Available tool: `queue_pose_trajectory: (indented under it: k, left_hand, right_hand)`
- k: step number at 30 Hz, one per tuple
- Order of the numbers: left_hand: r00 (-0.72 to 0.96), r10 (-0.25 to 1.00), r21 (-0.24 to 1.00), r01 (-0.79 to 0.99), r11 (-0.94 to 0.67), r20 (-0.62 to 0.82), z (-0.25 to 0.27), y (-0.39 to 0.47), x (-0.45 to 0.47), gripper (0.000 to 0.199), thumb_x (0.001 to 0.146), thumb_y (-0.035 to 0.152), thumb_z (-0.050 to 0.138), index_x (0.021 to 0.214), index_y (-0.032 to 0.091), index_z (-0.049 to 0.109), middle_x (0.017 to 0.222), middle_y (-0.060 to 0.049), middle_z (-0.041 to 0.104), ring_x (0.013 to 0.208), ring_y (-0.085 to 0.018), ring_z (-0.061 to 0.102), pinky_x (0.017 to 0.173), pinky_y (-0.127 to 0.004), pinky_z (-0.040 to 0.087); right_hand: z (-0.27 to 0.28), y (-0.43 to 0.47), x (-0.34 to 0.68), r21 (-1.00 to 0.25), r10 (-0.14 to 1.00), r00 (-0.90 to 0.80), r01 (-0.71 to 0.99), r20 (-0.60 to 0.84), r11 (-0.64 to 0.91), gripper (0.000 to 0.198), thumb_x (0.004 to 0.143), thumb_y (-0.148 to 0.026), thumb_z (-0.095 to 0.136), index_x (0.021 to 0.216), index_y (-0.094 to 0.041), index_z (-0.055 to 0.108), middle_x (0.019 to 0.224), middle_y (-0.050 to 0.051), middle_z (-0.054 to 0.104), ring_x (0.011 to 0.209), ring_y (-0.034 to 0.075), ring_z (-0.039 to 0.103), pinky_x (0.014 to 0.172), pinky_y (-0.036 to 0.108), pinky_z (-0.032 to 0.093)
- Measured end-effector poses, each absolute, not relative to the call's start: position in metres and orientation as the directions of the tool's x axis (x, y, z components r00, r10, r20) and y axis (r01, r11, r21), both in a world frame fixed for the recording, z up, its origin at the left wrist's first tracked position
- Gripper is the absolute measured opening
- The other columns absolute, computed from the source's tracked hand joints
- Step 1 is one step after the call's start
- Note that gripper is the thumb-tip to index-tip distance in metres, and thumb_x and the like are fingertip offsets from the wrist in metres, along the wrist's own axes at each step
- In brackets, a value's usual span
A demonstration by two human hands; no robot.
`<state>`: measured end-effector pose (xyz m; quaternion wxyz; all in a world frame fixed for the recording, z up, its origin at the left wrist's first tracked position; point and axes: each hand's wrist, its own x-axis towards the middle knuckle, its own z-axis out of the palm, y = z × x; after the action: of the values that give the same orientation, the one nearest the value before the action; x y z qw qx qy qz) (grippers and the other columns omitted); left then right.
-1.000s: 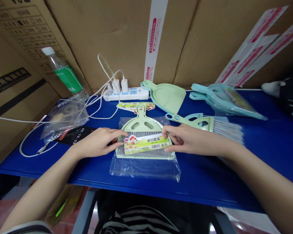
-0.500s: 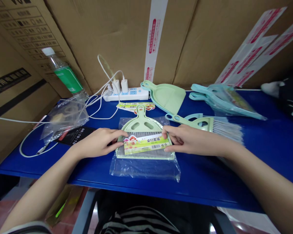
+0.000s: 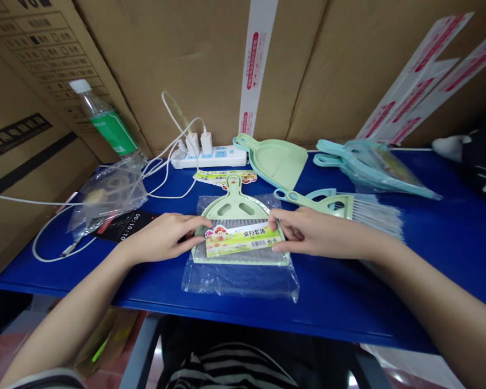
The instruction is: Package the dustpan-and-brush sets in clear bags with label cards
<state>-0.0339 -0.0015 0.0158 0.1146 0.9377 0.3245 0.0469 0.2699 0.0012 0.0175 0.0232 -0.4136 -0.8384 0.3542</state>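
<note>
A pale green dustpan [image 3: 235,205] with a brush of grey bristles [image 3: 227,260] in it lies before me, handle pointing away. Clear plastic wrap [image 3: 238,282] shows around and below it; whether it covers the top I cannot tell. Across the bristles rests a printed label card [image 3: 243,240] with mushroom pictures, slightly tilted. My left hand [image 3: 168,236] pinches the card's left end at the dustpan's edge. The right end is between the thumb and curled fingers of my right hand [image 3: 303,231]. Both hands are closed.
Behind are a loose green dustpan [image 3: 281,161], brushes [image 3: 319,204], bagged blue dustpans [image 3: 384,165] and more label cards [image 3: 210,176]. A power strip [image 3: 214,156], cables, a bottle [image 3: 111,127], a plastic bag [image 3: 109,189] and a phone [image 3: 123,224] stand left. Cardboard [image 3: 194,65] walls the back.
</note>
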Motion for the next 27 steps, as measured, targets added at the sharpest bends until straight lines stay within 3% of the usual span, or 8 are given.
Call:
queue_pose_trajectory:
  k: [27]
  left_hand:
    - [0.79,0.613,0.247,0.592,-0.767,0.012,0.0159,-0.0015,-0.0338,0.034,0.1,0.035,0.037,0.121,0.017,0.057,0.069,0.0,0.063,0.06,-0.013,0.06,0.059,-0.024,0.043]
  right_hand:
    - [0.0183,0.0007,0.2705,-0.611,0.704,-0.659,0.679,-0.264,0.406,0.028,0.082,-0.049,0.054,0.087,-0.024,0.044,0.056,-0.008,0.044,0.053,0.015,0.045,0.061,0.031,0.035]
